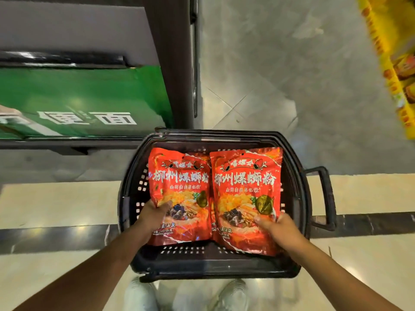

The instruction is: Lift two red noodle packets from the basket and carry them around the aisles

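Both hands down in the black basket [298, 158], one red packet each. Our left hand [155, 213] grips the left red packet [179, 182] at its lower left edge, thumb curled over the front, fingers hidden behind. Our right hand [277, 225] grips the right red packet [247, 182] at its lower right corner, thumb on the front face, the other fingers behind it. Packets sit side by side between the two grips, inner edges touching or slightly overlapping, the right one seems on top. Both lean printed face up inside the basket walls; we can't tell if they rest on the basket floor. Basket side handle [325, 198] sticks out just right of the right grip. Green carton [89, 102] with white characters sits on a dark shelf up and left of the left grip, well apart. Yellow display [393, 63] far up and right of the right grip. Our shoes [233, 292] show below the basket on tiled floor.
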